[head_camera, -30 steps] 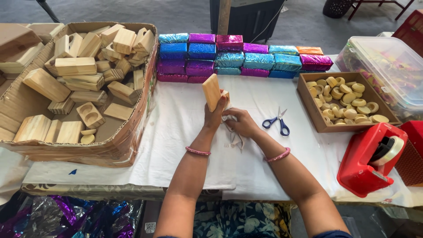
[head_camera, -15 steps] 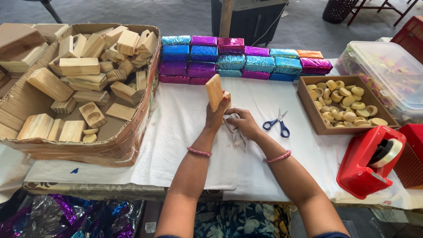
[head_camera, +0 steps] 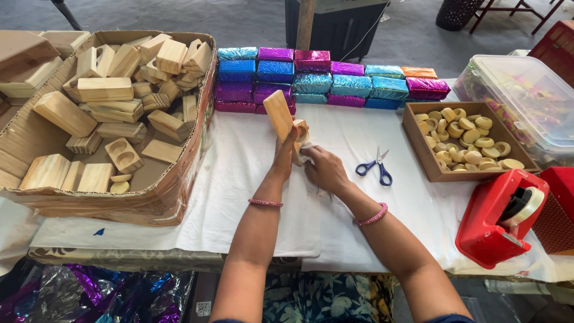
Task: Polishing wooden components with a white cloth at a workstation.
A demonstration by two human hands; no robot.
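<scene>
My left hand [head_camera: 284, 157] grips a light wooden block [head_camera: 278, 113] and holds it tilted, upper end leaning left, above the white cloth-covered table [head_camera: 239, 197]. Pressed against the block's right side is my right hand [head_camera: 323, 168], closed on a crumpled white cloth [head_camera: 306, 157]. Both wrists wear pink bangles. Behind the block stands a stack of foil-wrapped blocks [head_camera: 311, 78] in blue, purple, teal and orange.
A large cardboard box [head_camera: 179, 185] of wooden pieces fills the left side. Blue-handled scissors [head_camera: 375, 167] lie right of my hands. Further right are a wooden tray [head_camera: 421, 149] of round wooden rings, a red tape dispenser [head_camera: 499, 218] and a lidded clear plastic bin [head_camera: 526, 90]. Crumpled foil sheets [head_camera: 89, 293] lie below the table's edge.
The wooden block has tipped further left and moved slightly up and away from me. My right hand with the cloth has closed in against the block's side.
</scene>
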